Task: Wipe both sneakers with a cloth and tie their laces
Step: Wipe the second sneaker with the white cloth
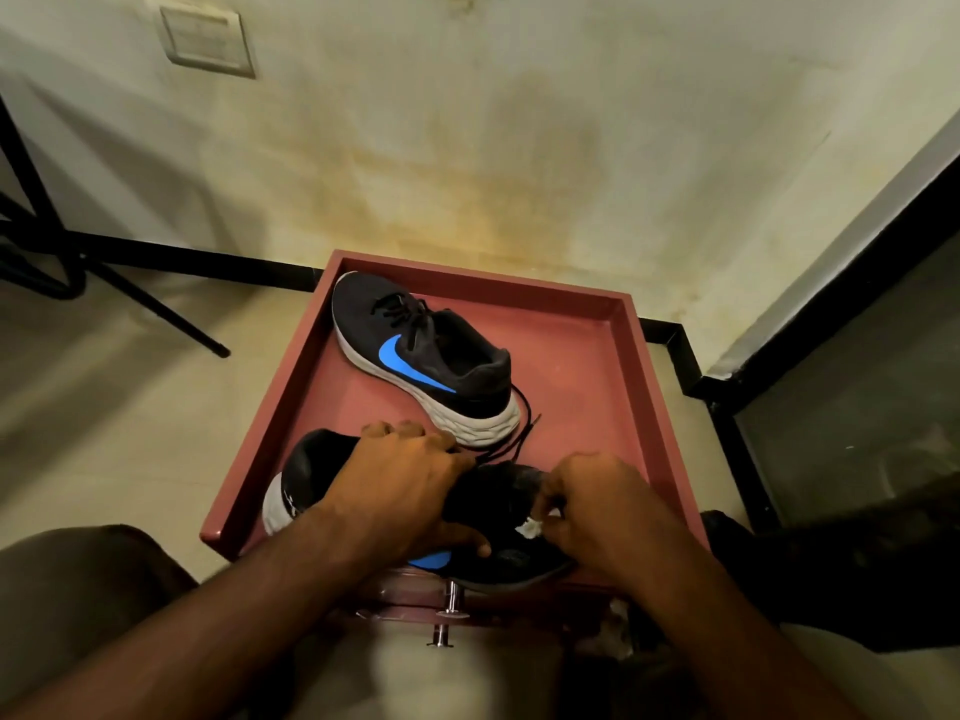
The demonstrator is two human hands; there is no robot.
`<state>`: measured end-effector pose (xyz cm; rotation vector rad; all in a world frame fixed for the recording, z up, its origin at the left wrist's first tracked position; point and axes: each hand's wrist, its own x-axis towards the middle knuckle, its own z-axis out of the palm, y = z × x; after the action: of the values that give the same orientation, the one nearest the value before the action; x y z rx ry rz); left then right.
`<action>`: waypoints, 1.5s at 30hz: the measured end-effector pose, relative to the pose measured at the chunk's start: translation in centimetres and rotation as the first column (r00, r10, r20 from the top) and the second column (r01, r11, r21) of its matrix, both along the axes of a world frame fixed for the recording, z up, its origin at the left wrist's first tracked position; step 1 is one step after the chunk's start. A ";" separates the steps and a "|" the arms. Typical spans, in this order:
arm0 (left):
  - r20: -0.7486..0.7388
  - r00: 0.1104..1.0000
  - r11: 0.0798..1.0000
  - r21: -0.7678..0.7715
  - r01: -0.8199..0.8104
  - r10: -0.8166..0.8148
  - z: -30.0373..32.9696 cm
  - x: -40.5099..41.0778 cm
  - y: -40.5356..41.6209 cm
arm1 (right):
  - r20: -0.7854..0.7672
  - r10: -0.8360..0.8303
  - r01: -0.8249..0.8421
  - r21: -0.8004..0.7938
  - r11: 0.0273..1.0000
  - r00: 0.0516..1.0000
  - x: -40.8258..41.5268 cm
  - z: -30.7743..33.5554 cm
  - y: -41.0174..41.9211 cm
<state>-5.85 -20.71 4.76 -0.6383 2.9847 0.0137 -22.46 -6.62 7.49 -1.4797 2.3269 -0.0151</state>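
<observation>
Two black sneakers with blue logos and white soles lie in a red-brown tray [618,324]. The far sneaker [415,350] stands upright at the tray's back, its laces loose and trailing toward the front. The near sneaker [498,511] lies at the tray's front edge, heel to the left. My left hand [410,491] grips it over the middle. My right hand [597,506] presses a small white cloth [530,527] against its toe end. Most of the cloth is hidden in my fingers.
The tray sits on a pale floor against a stained wall. Black metal legs [156,309] stand at the left. A dark glass panel [857,407] with a black frame is at the right. A metal knob [452,600] sticks out below the tray's front. My knees flank the tray.
</observation>
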 end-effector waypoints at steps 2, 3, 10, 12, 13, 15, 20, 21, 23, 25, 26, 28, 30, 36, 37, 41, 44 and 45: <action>0.028 0.999 1.000 0.000 0.030 -0.030 0.1 0.1 0.1 | -0.033 -0.036 0.031 -0.137 0.990 0.999 0.4 -0.7 -0.2; 0.029 0.999 0.999 0.000 0.041 -0.041 0.1 0.1 0.1 | -0.037 -0.050 0.040 -0.233 0.972 0.998 0.7 -1.1 -0.7; -0.025 1.000 1.000 0.001 -0.010 0.010 -0.3 0.1 0.3 | 0.077 -0.030 0.035 -0.067 0.997 0.997 1.1 0.5 1.0; -0.020 1.000 1.000 0.001 0.013 -0.013 -0.2 0.1 0.1 | 0.047 -0.063 0.070 -0.160 0.985 0.997 1.3 0.0 0.9; -0.019 1.000 1.000 -0.001 0.023 -0.023 -0.2 0.2 0.0 | -0.002 -0.076 0.074 -0.201 0.977 0.997 1.3 -0.3 0.0; -0.020 1.000 1.000 -0.009 0.015 -0.016 -0.3 0.4 0.2 | -0.008 -0.132 0.126 -0.236 0.963 0.991 1.2 -0.1 -1.2; -0.033 0.999 0.999 0.008 -0.031 0.032 -0.5 0.0 0.2 | 0.093 -0.058 0.060 -0.018 0.998 0.994 0.8 0.5 0.9; -0.028 0.999 1.000 0.008 -0.021 0.022 -0.5 0.0 0.2 | 0.095 -0.077 0.080 -0.035 0.996 0.992 1.0 0.2 1.1; -0.027 1.000 1.000 0.004 0.005 -0.005 -0.2 0.0 0.2 | 0.070 -0.146 0.156 -0.178 0.972 0.987 0.9 -0.6 0.2; -0.033 0.999 1.000 0.002 -0.001 0.001 -0.5 0.3 0.4 | 0.061 -0.180 0.190 -0.276 0.942 0.982 1.0 -1.3 -0.8; -0.034 0.999 1.000 0.002 -0.017 0.018 -0.7 0.4 0.6 | 0.068 -0.179 0.191 -0.276 0.942 0.981 1.0 -1.4 -0.7; -0.036 0.998 0.999 0.006 -0.047 0.047 -0.7 0.3 0.7 | 0.076 -0.124 0.136 -0.188 0.973 0.989 0.6 -0.9 0.0; -0.033 0.999 0.999 0.004 -0.034 0.034 -0.6 0.3 0.5 | 0.106 -0.089 0.098 -0.082 0.992 0.990 0.5 -0.4 1.0; -0.031 0.999 1.000 -0.004 -0.013 0.013 -0.4 0.4 0.7 | 0.041 -0.160 0.164 -0.348 0.923 0.986 1.2 -0.8 -1.0; -0.038 0.999 1.000 -0.001 -0.030 0.030 -0.4 0.4 0.7 | 0.058 -0.152 0.162 -0.296 0.941 0.987 1.1 -0.6 -0.9; -0.036 0.999 1.000 0.003 -0.021 0.021 -0.6 0.1 0.5 | 0.084 -0.113 0.121 -0.096 0.988 0.990 0.6 -0.6 0.9; -0.046 0.999 1.000 0.014 -0.013 0.014 -0.3 0.1 0.5 | 0.048 -0.188 0.194 -0.242 0.951 0.981 0.7 -0.9 -0.3; -0.051 0.998 1.000 0.013 -0.022 0.023 -0.3 0.1 0.6 | 0.039 -0.200 0.203 -0.271 0.941 0.979 0.7 -0.8 -0.6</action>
<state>-5.73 -20.11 4.47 -0.6809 3.0237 0.0501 -21.72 -7.18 6.64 -1.3468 2.5378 -0.4149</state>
